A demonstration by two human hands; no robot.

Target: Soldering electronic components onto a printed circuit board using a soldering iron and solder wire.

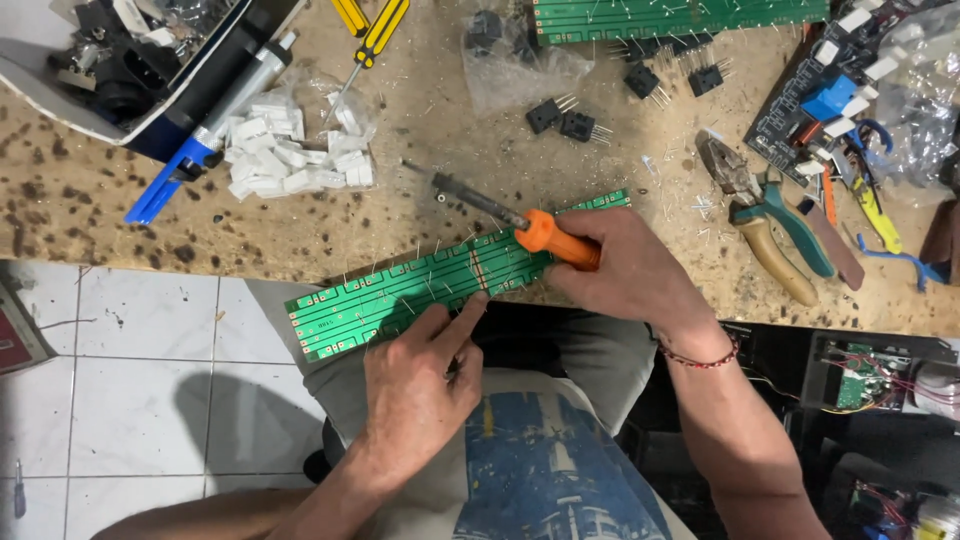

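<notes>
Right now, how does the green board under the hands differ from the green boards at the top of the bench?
The near green board juts off the bench edge, slanted, held by the left hand; the far green boards lie flat and untouched. The right hand holds a soldering iron over the near one. Both are long and green.

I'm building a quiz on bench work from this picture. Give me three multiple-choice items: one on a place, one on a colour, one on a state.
1. Where do the pliers lie?
A. right of the hands
B. on the floor
C. in the box

2. What colour is the soldering iron grip?
A. blue
B. orange
C. white

3. How is the green circuit board held?
A. lifted in the air
B. pressed down by the left hand
C. untouched

Key: 1 A, they rest on the workbench at right; 2 B, the right hand wraps an orange grip; 3 B, fingers lie on its edge.
</notes>
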